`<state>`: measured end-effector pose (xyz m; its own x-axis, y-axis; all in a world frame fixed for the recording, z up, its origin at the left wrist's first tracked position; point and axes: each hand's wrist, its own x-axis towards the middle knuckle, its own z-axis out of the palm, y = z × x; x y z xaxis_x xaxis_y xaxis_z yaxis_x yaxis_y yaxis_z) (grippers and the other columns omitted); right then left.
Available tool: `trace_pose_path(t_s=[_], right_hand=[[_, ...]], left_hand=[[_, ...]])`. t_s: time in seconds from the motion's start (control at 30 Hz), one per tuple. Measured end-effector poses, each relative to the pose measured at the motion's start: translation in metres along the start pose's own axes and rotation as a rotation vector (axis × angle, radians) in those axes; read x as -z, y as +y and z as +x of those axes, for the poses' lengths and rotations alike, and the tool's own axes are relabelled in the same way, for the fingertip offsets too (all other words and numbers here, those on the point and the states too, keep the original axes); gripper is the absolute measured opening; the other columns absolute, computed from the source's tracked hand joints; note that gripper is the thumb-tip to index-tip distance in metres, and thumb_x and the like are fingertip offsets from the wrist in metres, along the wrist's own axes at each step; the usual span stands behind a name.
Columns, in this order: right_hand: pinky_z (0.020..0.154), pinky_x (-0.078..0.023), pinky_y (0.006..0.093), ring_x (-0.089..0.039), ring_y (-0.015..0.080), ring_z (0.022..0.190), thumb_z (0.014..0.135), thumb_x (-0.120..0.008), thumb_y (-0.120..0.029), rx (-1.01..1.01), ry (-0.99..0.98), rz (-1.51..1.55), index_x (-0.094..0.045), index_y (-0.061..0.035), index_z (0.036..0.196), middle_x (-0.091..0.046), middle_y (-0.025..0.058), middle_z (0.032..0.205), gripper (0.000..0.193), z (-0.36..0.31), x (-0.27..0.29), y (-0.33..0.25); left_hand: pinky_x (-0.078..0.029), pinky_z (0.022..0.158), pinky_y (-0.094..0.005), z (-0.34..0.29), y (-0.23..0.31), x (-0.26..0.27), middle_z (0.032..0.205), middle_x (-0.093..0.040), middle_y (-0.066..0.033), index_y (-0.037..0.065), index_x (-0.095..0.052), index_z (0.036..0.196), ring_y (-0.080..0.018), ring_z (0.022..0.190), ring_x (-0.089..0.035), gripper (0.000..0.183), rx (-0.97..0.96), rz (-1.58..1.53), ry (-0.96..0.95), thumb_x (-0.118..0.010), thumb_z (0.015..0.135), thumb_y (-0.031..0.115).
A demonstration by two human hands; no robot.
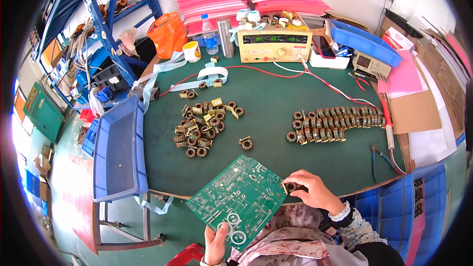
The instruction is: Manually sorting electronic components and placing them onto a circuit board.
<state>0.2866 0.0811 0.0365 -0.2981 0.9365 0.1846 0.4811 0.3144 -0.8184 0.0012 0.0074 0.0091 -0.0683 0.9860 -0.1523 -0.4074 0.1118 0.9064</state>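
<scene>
My left hand (216, 243) grips the lower left edge of a green circuit board (241, 194), thumb on its face near white printed rings. The board is tilted over the table's front edge and my lap. At the board's right corner, my right hand (313, 192) pinches a toroidal coil (291, 186) with a small pale base plate turned toward the board. Whether that coil touches the board I cannot tell. Just beyond the board a single coil (247, 144) lies on the green tabletop (266, 93). A loose heap of coils (199, 127) is left of it; neat rows of coils (337, 123) stand to the right.
A cream bench instrument (274, 47) with a lit display stands at the back, red and white leads crossing the table. Pliers (379, 155) and a red-handled probe (388, 123) lie right. An emptied-looking blue tray (119, 152) is left. A bottle (209, 37), flask (225, 38) and cup (191, 51) stand behind.
</scene>
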Motion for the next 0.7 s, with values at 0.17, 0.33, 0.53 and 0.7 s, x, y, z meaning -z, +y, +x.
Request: trace_pose_path(t_s=[0.17, 0.33, 0.53, 0.7], right_hand=[[0.072, -0.050, 0.0331, -0.059, 0.0265, 0.082, 0.069, -0.066, 0.007, -0.024, 0.046, -0.057, -0.062, -0.0071, 0.105, -0.057, 0.0103, 0.100, 0.039, 0.001, -0.005, -0.002], [0.071, -0.049, 0.0345, -0.057, 0.0269, 0.084, 0.068, -0.068, 0.007, 0.104, -0.013, -0.263, -0.062, -0.0055, 0.100, -0.055, 0.0096, 0.097, 0.035, 0.011, -0.007, -0.015], [0.071, -0.049, 0.0338, -0.057, 0.0252, 0.084, 0.066, -0.071, 0.003, 0.152, -0.017, -0.259, -0.059, -0.0033, 0.102, -0.055, 0.0098, 0.094, 0.038, 0.020, -0.019, -0.020], [0.069, -0.051, 0.0269, -0.062, 0.0133, 0.076, 0.069, -0.069, 0.007, -0.063, 0.186, 0.089, -0.061, -0.0027, 0.096, -0.060, 0.0076, 0.089, 0.030, 0.019, 0.015, -0.014]], left_hand=[[-0.027, 0.048, -0.0169, -0.003, 0.021, -0.013, 0.078, -0.053, 0.0080, 0.007, -0.054, 0.114, -0.0006, 0.057, -0.039, 0.025, 0.098, 0.154, 0.016, -0.053, 0.090, 0.015], [-0.044, 0.085, -0.0281, 0.000, 0.004, 0.004, 0.111, -0.059, -0.0086, -0.003, -0.047, 0.122, -0.0146, 0.096, -0.056, 0.033, 0.069, 0.055, -0.041, -0.051, 0.091, 0.009], [-0.047, 0.080, -0.0269, 0.002, 0.004, -0.003, 0.104, -0.062, -0.0094, -0.002, -0.050, 0.119, -0.0147, 0.089, -0.060, 0.029, 0.007, 0.042, -0.011, -0.051, 0.092, 0.010], [-0.028, 0.051, -0.0164, -0.007, 0.014, -0.005, 0.091, -0.057, 0.0034, 0.006, -0.052, 0.118, -0.0027, 0.064, -0.043, 0.028, 0.123, 0.133, 0.073, -0.052, 0.091, 0.011]])
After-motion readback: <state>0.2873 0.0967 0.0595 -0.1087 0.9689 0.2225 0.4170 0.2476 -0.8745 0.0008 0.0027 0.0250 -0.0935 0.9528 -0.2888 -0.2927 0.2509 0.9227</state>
